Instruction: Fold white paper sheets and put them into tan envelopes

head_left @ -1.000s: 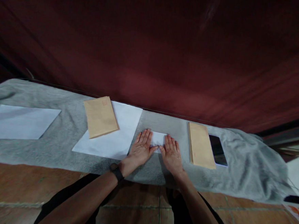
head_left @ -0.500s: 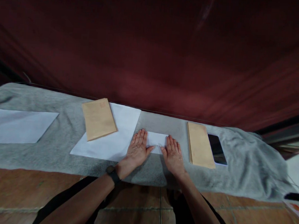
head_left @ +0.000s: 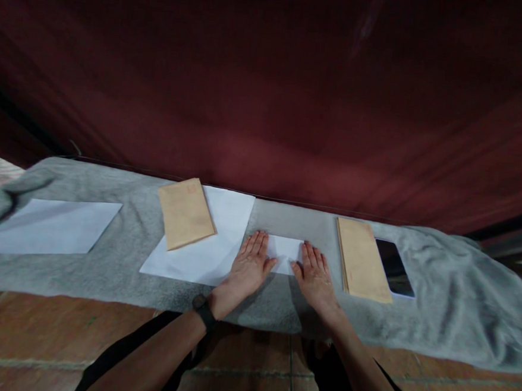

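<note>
A small folded sheet of white paper (head_left: 284, 249) lies flat on the grey cloth in front of me. My left hand (head_left: 251, 263) rests flat over its left end, fingers stretched forward and thumb pointing inward. On the right end lies my right hand (head_left: 315, 275), likewise flat with its fingers extended. The palms and fingers cover both ends of the paper. Just left of my left hand, larger white sheets (head_left: 228, 217) lie under brown envelopes (head_left: 187, 214). More brown envelopes (head_left: 366, 262) are stacked to the right of my right hand.
A smartphone (head_left: 394, 267) lies right of the stacked envelopes. Another white sheet (head_left: 57, 226) is at the far left. Grey cloth (head_left: 451, 292) covers the long narrow surface, which ends against a dark red wall (head_left: 265, 130). Below is a tiled floor (head_left: 247, 388).
The camera view has shifted slightly, so everything appears further right. My thumbs have moved slightly apart; both hands stay flat on the folded paper.
</note>
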A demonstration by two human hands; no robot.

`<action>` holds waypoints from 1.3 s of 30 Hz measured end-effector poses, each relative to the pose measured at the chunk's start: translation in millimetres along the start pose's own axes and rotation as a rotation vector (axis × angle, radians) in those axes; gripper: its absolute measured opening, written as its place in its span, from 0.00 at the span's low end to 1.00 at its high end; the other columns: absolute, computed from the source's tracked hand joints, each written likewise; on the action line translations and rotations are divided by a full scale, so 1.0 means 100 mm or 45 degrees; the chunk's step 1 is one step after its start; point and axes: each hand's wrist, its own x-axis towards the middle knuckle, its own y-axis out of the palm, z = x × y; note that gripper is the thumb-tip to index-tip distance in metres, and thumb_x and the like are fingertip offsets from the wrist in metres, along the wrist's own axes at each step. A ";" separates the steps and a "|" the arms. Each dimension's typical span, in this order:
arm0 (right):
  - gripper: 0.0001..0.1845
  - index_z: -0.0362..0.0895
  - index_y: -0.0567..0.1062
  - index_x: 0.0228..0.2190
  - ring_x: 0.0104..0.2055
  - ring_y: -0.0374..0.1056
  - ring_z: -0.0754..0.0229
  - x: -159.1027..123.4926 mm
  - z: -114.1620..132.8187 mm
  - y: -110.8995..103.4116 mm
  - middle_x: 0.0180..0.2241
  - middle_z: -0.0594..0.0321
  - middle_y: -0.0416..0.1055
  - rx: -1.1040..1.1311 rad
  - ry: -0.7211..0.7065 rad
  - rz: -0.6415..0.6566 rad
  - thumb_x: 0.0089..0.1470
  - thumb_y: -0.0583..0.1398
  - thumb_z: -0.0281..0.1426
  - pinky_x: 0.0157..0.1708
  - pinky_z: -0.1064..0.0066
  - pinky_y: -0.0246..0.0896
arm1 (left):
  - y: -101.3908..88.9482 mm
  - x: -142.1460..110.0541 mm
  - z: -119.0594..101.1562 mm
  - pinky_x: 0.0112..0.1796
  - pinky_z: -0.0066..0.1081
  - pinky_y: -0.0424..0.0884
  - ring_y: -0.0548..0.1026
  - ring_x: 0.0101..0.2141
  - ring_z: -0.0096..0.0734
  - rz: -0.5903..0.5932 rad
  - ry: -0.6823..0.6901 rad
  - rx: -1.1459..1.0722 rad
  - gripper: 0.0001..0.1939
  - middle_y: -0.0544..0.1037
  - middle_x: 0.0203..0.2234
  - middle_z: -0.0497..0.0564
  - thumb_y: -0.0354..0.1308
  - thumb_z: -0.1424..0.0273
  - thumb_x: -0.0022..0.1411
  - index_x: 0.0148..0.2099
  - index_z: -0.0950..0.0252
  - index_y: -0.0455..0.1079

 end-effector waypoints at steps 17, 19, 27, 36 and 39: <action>0.31 0.39 0.51 0.68 0.71 0.46 0.52 0.00 0.38 0.05 0.69 0.50 0.51 0.068 -0.262 0.004 0.70 0.45 0.40 0.67 0.53 0.46 | 0.02 -0.11 -0.07 0.66 0.47 0.52 0.54 0.68 0.41 0.060 0.168 -0.016 0.29 0.59 0.67 0.60 0.44 0.66 0.70 0.69 0.71 0.54; 0.32 0.38 0.51 0.68 0.71 0.47 0.51 0.00 0.36 0.05 0.69 0.49 0.51 0.039 -0.248 -0.005 0.70 0.45 0.40 0.67 0.53 0.46 | 0.01 -0.12 -0.03 0.65 0.46 0.53 0.54 0.68 0.41 0.059 0.128 -0.016 0.29 0.59 0.67 0.61 0.44 0.64 0.71 0.69 0.71 0.53; 0.32 0.34 0.53 0.67 0.71 0.46 0.49 -0.01 0.32 0.05 0.69 0.47 0.50 -0.040 -0.208 -0.023 0.70 0.44 0.41 0.67 0.52 0.45 | 0.09 -0.16 -0.03 0.65 0.50 0.53 0.54 0.68 0.45 -0.015 0.042 0.001 0.34 0.57 0.68 0.65 0.46 0.60 0.70 0.71 0.73 0.47; 0.34 0.35 0.52 0.67 0.70 0.47 0.48 -0.02 0.19 0.05 0.69 0.45 0.50 -0.024 -0.147 -0.030 0.70 0.44 0.43 0.66 0.51 0.46 | 0.08 -0.20 -0.04 0.64 0.48 0.55 0.53 0.68 0.46 -0.039 -0.022 0.013 0.35 0.57 0.67 0.67 0.44 0.58 0.71 0.71 0.76 0.47; 0.34 0.36 0.51 0.68 0.70 0.48 0.48 -0.03 0.13 0.04 0.69 0.46 0.50 -0.006 -0.111 -0.023 0.70 0.44 0.44 0.66 0.50 0.47 | 0.09 -0.21 -0.03 0.64 0.48 0.56 0.54 0.68 0.47 -0.044 -0.036 0.017 0.36 0.56 0.67 0.68 0.44 0.58 0.71 0.71 0.76 0.45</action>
